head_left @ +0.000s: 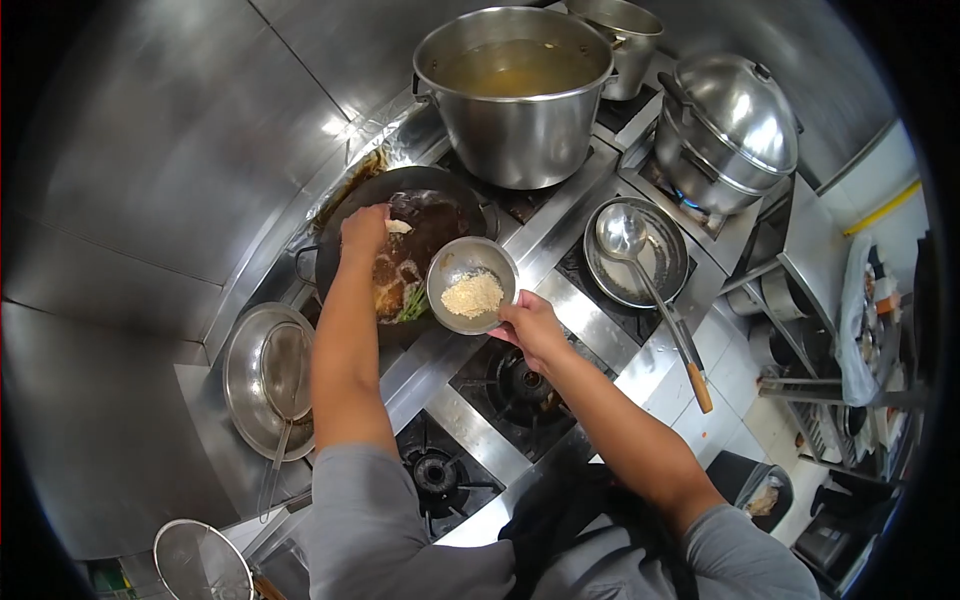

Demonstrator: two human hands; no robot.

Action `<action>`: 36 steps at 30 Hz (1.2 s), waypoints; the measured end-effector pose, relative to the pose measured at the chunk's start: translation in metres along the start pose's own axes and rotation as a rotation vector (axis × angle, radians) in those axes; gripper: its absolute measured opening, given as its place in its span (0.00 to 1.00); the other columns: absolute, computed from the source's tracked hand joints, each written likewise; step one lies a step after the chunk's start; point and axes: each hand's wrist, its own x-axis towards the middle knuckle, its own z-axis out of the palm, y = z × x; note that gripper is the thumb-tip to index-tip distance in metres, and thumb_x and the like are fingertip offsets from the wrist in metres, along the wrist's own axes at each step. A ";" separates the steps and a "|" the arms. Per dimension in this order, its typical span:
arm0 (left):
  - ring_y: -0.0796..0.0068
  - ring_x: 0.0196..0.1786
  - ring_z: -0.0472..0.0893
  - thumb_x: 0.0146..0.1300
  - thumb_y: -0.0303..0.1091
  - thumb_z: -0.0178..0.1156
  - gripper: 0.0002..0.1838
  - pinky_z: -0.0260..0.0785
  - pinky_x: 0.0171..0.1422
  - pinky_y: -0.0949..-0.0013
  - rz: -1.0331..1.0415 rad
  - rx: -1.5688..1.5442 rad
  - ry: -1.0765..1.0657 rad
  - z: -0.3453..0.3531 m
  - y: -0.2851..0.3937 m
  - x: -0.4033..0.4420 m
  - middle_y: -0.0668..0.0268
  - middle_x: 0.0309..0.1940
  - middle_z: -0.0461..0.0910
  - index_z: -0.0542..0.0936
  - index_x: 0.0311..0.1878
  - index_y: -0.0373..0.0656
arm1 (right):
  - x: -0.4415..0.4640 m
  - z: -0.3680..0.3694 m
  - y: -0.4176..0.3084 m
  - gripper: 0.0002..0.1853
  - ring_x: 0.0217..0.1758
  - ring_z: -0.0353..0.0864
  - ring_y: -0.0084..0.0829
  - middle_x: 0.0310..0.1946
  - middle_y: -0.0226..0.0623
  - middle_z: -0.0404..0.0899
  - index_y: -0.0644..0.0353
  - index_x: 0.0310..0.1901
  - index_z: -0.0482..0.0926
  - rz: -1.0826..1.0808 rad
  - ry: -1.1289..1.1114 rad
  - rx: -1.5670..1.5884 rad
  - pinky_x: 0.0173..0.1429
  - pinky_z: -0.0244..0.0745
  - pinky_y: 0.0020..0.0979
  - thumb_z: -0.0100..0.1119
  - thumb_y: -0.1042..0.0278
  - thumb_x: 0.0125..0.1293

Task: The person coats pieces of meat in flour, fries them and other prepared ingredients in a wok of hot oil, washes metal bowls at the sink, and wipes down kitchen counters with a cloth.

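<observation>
Over the dark wok my left hand is closed on a small pale piece. Dark brown bubbling liquid fills the wok, with green stalks near its lower edge. My right hand grips the rim of a small metal bowl, held tilted beside the wok's right edge. Pale yellowish crumbly bits lie in the bowl.
A large pot of yellowish liquid stands behind. At the right are a lidded pot over a blue flame and a pan with a ladle. A metal basin holds a strainer at left. Burners lie in front.
</observation>
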 end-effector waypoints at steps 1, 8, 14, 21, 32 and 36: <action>0.52 0.50 0.83 0.63 0.35 0.60 0.08 0.75 0.53 0.49 0.008 0.018 0.037 0.009 -0.002 0.005 0.59 0.45 0.85 0.82 0.45 0.54 | -0.002 -0.004 -0.002 0.04 0.32 0.80 0.22 0.31 0.29 0.76 0.60 0.35 0.74 -0.014 0.007 -0.007 0.43 0.86 0.28 0.59 0.79 0.60; 0.52 0.46 0.84 0.62 0.31 0.60 0.10 0.75 0.54 0.54 0.277 -0.380 0.245 -0.064 0.059 -0.053 0.57 0.41 0.85 0.85 0.46 0.50 | -0.003 -0.027 -0.003 0.10 0.35 0.81 0.23 0.32 0.31 0.76 0.57 0.29 0.69 -0.047 -0.018 -0.094 0.43 0.86 0.29 0.61 0.79 0.61; 0.46 0.49 0.82 0.56 0.35 0.67 0.21 0.75 0.55 0.50 0.431 -0.222 -0.142 -0.049 0.124 -0.169 0.48 0.43 0.84 0.80 0.52 0.38 | -0.015 -0.006 0.019 0.13 0.28 0.73 0.19 0.27 0.27 0.71 0.56 0.26 0.67 -0.164 -0.055 -0.144 0.37 0.85 0.28 0.61 0.79 0.60; 0.48 0.53 0.78 0.50 0.33 0.69 0.19 0.72 0.58 0.51 0.422 -0.228 -0.102 -0.031 0.112 -0.189 0.50 0.47 0.79 0.79 0.44 0.37 | -0.024 0.002 0.027 0.11 0.29 0.75 0.19 0.29 0.28 0.72 0.56 0.27 0.68 -0.053 -0.053 -0.090 0.38 0.85 0.29 0.60 0.79 0.61; 0.48 0.51 0.78 0.52 0.40 0.67 0.20 0.70 0.58 0.54 0.466 -0.250 -0.191 -0.035 0.101 -0.159 0.53 0.42 0.82 0.78 0.45 0.38 | -0.012 0.015 0.012 0.13 0.30 0.76 0.20 0.29 0.28 0.72 0.57 0.26 0.67 -0.094 -0.065 -0.114 0.37 0.86 0.28 0.62 0.80 0.59; 0.49 0.49 0.81 0.53 0.40 0.68 0.22 0.72 0.56 0.55 0.359 -0.391 -0.381 -0.043 0.108 -0.150 0.52 0.42 0.82 0.78 0.48 0.38 | -0.009 0.009 0.010 0.13 0.31 0.77 0.21 0.29 0.28 0.72 0.57 0.26 0.67 -0.098 -0.072 -0.109 0.37 0.87 0.28 0.62 0.80 0.59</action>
